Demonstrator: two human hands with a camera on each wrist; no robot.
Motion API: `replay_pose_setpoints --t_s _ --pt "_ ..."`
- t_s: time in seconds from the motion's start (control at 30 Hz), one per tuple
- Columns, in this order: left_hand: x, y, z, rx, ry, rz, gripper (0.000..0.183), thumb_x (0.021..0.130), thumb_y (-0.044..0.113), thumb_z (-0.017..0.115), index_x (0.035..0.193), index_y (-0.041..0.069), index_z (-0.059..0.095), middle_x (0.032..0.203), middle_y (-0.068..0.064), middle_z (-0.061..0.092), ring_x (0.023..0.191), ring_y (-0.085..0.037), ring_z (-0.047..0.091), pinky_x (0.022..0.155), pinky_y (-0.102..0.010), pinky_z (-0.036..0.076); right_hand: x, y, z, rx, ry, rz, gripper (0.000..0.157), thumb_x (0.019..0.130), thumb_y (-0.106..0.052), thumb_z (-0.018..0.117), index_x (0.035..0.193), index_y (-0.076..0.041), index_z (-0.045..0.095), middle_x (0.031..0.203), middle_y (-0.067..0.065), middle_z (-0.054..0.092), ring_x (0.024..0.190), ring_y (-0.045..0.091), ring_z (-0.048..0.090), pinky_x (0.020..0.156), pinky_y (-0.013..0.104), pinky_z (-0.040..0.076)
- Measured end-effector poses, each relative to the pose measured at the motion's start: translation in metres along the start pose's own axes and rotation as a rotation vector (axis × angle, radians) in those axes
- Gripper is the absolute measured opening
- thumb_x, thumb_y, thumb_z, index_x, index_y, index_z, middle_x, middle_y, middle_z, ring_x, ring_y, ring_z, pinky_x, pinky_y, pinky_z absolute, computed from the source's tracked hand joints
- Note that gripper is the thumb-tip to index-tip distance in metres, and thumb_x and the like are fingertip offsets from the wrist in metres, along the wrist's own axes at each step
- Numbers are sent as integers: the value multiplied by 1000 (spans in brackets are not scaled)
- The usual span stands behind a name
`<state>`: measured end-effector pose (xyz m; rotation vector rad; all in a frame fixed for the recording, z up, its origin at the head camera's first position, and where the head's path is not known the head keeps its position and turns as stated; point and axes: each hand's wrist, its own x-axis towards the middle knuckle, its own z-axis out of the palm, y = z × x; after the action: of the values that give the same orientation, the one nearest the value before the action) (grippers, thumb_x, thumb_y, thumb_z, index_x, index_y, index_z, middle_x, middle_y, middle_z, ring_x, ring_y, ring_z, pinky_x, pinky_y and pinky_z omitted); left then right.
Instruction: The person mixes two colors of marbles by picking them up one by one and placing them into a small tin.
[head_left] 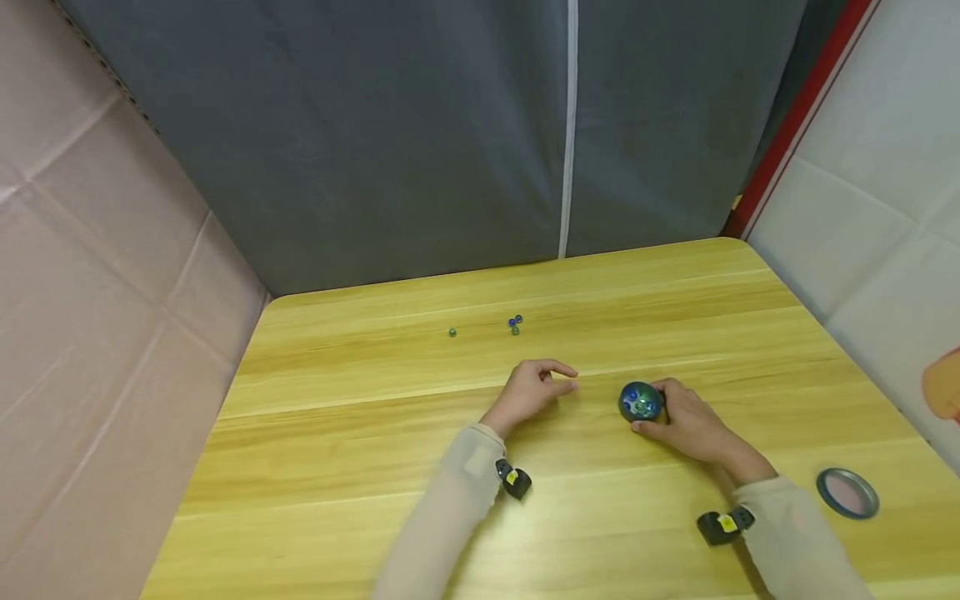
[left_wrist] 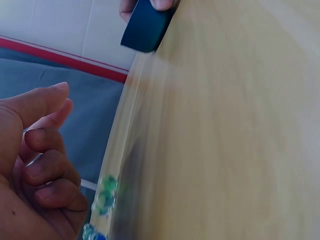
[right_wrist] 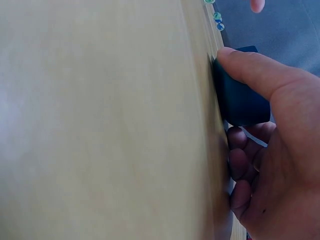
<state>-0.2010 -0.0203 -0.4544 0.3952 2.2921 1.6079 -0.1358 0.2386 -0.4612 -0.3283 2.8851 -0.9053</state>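
Observation:
My right hand (head_left: 693,423) grips a small round dark-teal tin (right_wrist: 242,102) on the table, thumb on the near side and fingers round the far side. Blue and green glass marbles (head_left: 642,407) show inside its open top. To the left of the tin, my left hand (head_left: 528,393) is above the table with its fingers loosely bent. A gap shows between its thumb and index finger, and nothing is visible in it. Beyond that hand lie three loose marbles (head_left: 512,322) close together, with a single green marble (head_left: 452,332) farther left.
A round lid (head_left: 825,494) with a metallic rim lies on the wooden table (head_left: 322,467), to the right of my right forearm. Dark grey cloth (head_left: 412,167) hangs behind the table's far edge. Pale panels stand at both sides.

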Motion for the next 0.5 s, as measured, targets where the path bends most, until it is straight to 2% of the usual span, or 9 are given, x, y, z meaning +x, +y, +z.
replay_pose_setpoints --t_s 0.27,0.5 --pt "-2 -7 -18 20 46 -17 23 87 24 72 107 12 73 54 4 41 47 -9 32 45 -22 28 0 -2 -1 0 0 -8 68 84 -37 73 125 7 41 113 24 57 104 39 53 83 53 43" --pt "-4 -14 -30 44 69 -13 26 87 23 72 109 9 72 54 5 43 48 -9 34 46 -22 29 -1 0 0 4 4 -10 68 84 -37 74 125 7 41 112 23 57 104 38 53 83 53 43"
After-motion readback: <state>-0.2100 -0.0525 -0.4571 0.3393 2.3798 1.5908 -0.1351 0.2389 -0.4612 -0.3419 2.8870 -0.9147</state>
